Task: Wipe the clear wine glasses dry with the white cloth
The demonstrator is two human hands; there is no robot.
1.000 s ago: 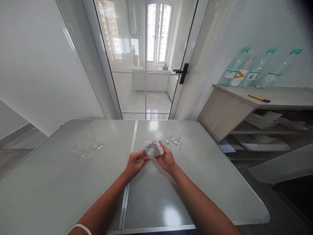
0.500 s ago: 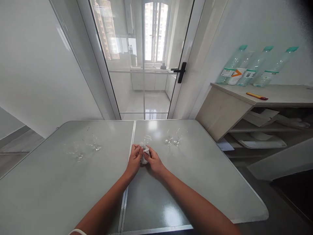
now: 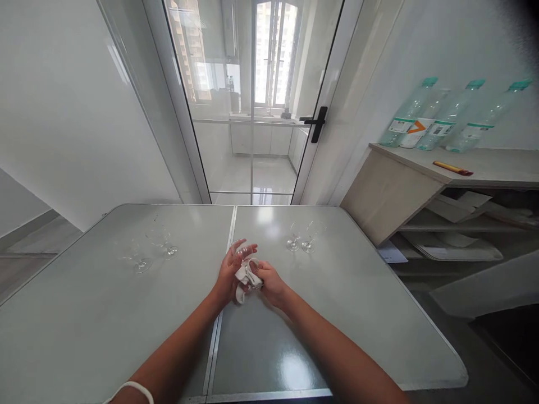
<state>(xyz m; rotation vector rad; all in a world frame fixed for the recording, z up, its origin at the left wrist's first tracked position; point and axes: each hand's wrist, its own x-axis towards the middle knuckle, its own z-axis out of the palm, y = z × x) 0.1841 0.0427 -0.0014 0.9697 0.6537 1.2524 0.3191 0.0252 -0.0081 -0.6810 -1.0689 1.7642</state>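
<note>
My left hand (image 3: 228,275) is closed round the bowl of a clear stemmed glass (image 3: 242,250), held above the grey table (image 3: 105,314) near its middle seam. My right hand (image 3: 269,282) is closed on a white cloth (image 3: 246,279) bunched against the lower part of the glass. Both hands touch each other at the cloth. Two clear stemmed glasses (image 3: 302,236) stand upright to the right of my hands. Two more clear glasses (image 3: 151,249) stand on the left half of the table.
A glass door with a black handle (image 3: 316,123) stands behind the table. To the right is a wooden shelf unit (image 3: 391,191) with three plastic bottles (image 3: 446,118) and a yellow-red pen-like item (image 3: 452,168) on top, papers on the lower shelves.
The glass went from lying sideways wrapped in the cloth to upright in my left hand. The cloth moved from the bowl down to the stem side, and my hands closed together.
</note>
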